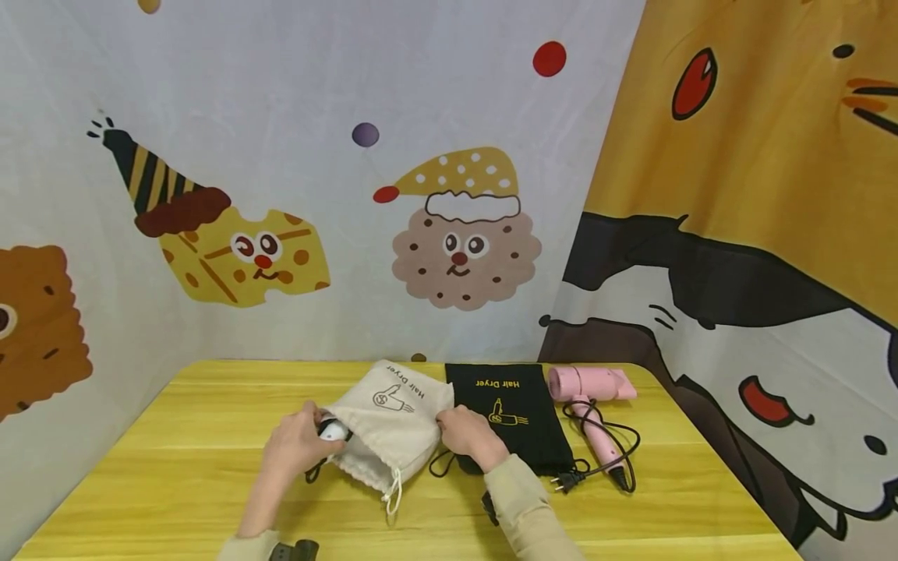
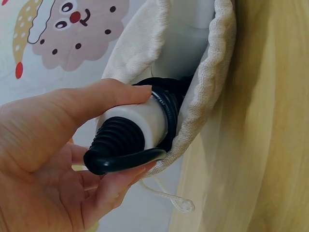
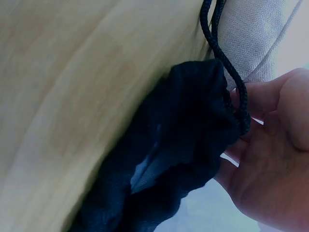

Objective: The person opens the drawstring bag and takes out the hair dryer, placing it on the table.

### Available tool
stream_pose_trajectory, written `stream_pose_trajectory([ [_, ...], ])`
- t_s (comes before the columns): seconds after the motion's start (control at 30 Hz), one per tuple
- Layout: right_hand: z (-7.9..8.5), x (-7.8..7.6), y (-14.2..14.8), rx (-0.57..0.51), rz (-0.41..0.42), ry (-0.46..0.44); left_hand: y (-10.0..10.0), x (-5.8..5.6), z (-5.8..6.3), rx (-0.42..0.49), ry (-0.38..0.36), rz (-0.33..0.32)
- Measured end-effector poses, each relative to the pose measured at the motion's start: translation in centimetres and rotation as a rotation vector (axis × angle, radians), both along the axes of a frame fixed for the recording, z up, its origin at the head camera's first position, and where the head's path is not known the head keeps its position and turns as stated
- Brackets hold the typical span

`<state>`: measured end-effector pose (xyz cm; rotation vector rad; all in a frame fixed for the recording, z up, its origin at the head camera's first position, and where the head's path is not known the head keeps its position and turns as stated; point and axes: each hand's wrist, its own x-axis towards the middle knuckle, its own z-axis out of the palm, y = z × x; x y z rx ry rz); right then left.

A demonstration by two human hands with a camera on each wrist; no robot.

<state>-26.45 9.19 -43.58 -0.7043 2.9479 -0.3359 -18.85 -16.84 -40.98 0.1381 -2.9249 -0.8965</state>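
A cream drawstring bag (image 1: 396, 425), printed "Hair Dryer", lies with its mouth toward the front left. At that mouth my left hand (image 1: 298, 440) grips the white handle (image 2: 137, 118) of a hair dryer, thumb on top and fingers below. The handle ends in a ribbed black cord sleeve (image 2: 118, 140), with black cord looped around the handle; the dryer's other end is hidden in the bag. My right hand (image 1: 471, 435) pinches the right side of the cream bag. It overlaps the edge of a black drawstring bag (image 1: 533, 436) in the head view.
Flat on the table (image 1: 210, 467), the black bag lies right of the cream one, its mouth toward the front. A pink hair dryer (image 1: 596, 436) with a black cord and plug (image 1: 570, 479) rests at the far right. A printed curtain (image 1: 295, 93) hangs behind the table.
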Motion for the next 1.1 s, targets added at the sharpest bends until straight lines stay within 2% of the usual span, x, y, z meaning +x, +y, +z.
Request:
stream_pose_trajectory([
  [0.3,0.0,0.0,-0.3,0.039,-0.038,-0.024,-0.8,0.2,0.7,0.025,-0.06,-0.044],
  [0.57,-0.3,-0.2,-0.3,0.024,-0.049,-0.032,-1.3,0.2,0.9,0.044,-0.072,-0.071],
  [0.8,-0.2,-0.1,-0.2,0.02,-0.039,-0.021,-1.7,0.3,1.0,0.032,-0.045,-0.103],
  [1.1,-0.3,-0.2,0.0,-0.001,-0.031,-0.024,-2.3,0.6,1.3,0.067,-0.058,-0.13],
])
